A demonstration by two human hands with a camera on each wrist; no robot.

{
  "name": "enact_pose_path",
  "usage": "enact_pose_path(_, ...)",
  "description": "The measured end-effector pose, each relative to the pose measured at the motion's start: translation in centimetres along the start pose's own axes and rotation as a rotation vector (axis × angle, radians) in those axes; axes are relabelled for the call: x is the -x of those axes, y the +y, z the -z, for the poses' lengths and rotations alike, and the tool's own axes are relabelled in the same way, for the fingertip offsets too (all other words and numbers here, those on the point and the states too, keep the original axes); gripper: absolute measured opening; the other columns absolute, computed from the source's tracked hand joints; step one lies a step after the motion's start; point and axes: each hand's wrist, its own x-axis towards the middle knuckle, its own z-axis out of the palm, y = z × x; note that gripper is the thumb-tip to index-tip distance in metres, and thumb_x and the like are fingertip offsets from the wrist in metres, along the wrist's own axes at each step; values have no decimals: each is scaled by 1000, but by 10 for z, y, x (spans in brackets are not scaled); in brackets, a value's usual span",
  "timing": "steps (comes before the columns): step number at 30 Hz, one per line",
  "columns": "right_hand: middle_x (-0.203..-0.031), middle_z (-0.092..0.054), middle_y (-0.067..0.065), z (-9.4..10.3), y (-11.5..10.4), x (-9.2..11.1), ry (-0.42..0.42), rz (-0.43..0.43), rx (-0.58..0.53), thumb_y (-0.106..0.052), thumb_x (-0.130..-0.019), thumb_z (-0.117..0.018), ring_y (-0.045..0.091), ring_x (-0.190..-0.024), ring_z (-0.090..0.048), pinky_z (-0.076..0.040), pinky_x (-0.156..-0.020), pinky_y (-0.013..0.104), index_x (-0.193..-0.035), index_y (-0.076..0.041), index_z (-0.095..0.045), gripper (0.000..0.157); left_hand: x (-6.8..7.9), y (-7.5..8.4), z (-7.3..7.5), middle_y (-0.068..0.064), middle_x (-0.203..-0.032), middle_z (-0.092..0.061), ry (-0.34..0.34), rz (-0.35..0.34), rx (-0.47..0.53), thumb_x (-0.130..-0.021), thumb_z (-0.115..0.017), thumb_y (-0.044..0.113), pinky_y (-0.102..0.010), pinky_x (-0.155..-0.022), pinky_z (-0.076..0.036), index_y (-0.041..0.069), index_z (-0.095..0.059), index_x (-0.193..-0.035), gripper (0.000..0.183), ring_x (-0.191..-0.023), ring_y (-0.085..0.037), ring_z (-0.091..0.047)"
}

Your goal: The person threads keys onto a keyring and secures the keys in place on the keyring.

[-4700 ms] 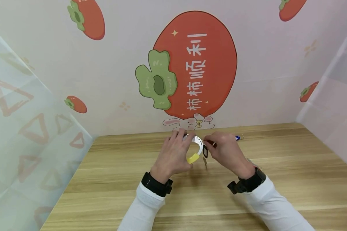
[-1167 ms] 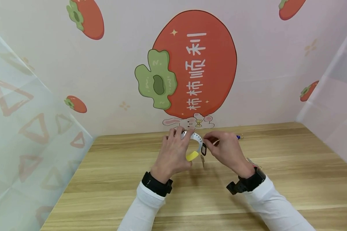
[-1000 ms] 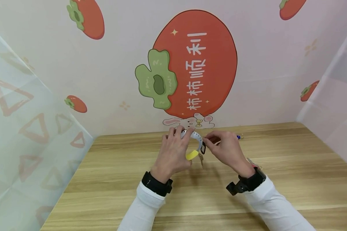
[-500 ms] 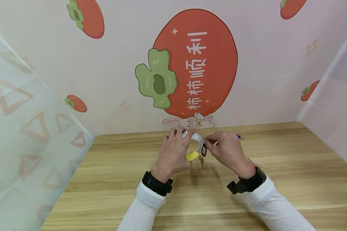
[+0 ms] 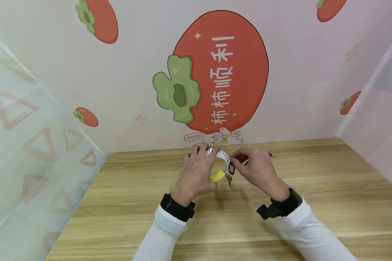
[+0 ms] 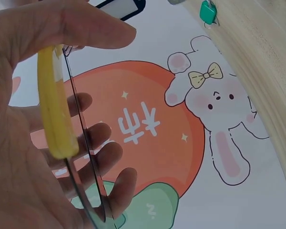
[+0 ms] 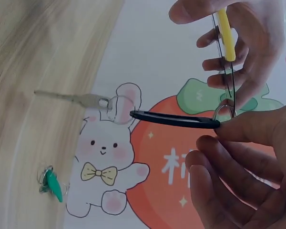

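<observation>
Gripping a curved, perforated silver metal ring [image 5: 223, 155], yellow-sleeved, between thumb and fingers of the left hand [image 5: 194, 175]; pinching a black-framed rectangular tag [image 7: 176, 119] with metal key [image 7: 81, 99] in the right hand [image 5: 257, 172], just beside that ring.

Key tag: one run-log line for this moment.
left hand: holds yellow-ended hoop | right hand: pinches upper end of key tag | key: hangs below tag
</observation>
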Motion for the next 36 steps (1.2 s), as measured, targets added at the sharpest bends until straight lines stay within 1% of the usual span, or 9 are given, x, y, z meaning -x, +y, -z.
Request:
enact_pose_path(4,-78,-73,1,0,0,0,-17,-33,-35,-8,-89,-75,14,-68,-69,-55,-60,34,-91,-4,-77,4,0,0,0,-13,-133,-51,-6,2,5,-59,-93,29,-53,-86,-52,20,-51,-143,94,-116,-32,-50)
enact_pose_path(7,-77,-72,0,-1,0,0,-16,-7,-7,-8,-89,-76,13,-67,-68,-54,-60,33,-91,-5,-77,4,0,0,-1,-13,-133,-51,-6,1,9,-59,-93,29,-52,-86,-52,20,-52,-142,93,-116,-32,-49)
enact_pose_path(16,-76,-71,1,-2,1,1,35,171,208,-5,-83,-80,15,-66,-67,-50,-54,31,-89,-6,-78,6,0,0,-1,-14,-135,-51,-17,-5,5,-60,-93,31,-54,-86,-52,19,-52,-142,93,-120,-34,-50)
enact_pose_path(22,-72,-69,-1,-1,2,1,36,209,219,-4,-83,-80,13,-63,-65,-48,-52,30,-88,-7,-78,6,-1,0,-1,-14,-134,-50,-17,-4,9,-57,-93,29,-55,-86,-51,19,-53,-142,94,-120,-34,-48)
enact_pose_path(25,-69,-65,-2,-1,3,1,34,267,272,-3,-82,-80,12,-59,-60,-44,-49,27,-84,-8,-76,7,-1,0,-1,-13,-134,-49,-25,-9,8,-57,-93,28,-55,-86,-50,20,-53,-140,92,-122,-33,-47)
enact_pose_path(28,-65,-58,-3,-1,4,2,48,343,338,-1,-82,-80,13,-55,-53,-39,-47,26,-79,-10,-71,12,-1,1,-1,-13,-135,-48,-42,-12,14,-59,-93,26,-56,-88,-49,21,-52,-139,90,-124,-33,-46)
enact_pose_path(30,-64,-55,-4,-1,5,2,59,373,358,-1,-81,-80,12,-54,-50,-37,-46,26,-77,-11,-68,16,0,2,-2,-13,-136,-48,-50,-10,22,-60,-92,26,-56,-89,-49,21,-52,-140,90,-124,-33,-45)
enact_pose_path(33,-65,-57,-4,0,5,1,55,356,332,-2,-82,-81,12,-55,-52,-38,-46,26,-80,-10,-71,12,0,2,-2,-13,-135,-49,-45,-5,31,-60,-93,27,-55,-88,-49,21,-52,-140,90,-123,-32,-46)
enact_pose_path(36,-71,-65,-4,1,6,1,15,253,245,-5,-85,-80,11,-61,-60,-44,-50,27,-88,-8,-76,6,0,1,-2,-13,-135,-49,-33,-6,31,-59,-92,27,-54,-87,-50,20,-53,-140,90,-123,-32,-47)
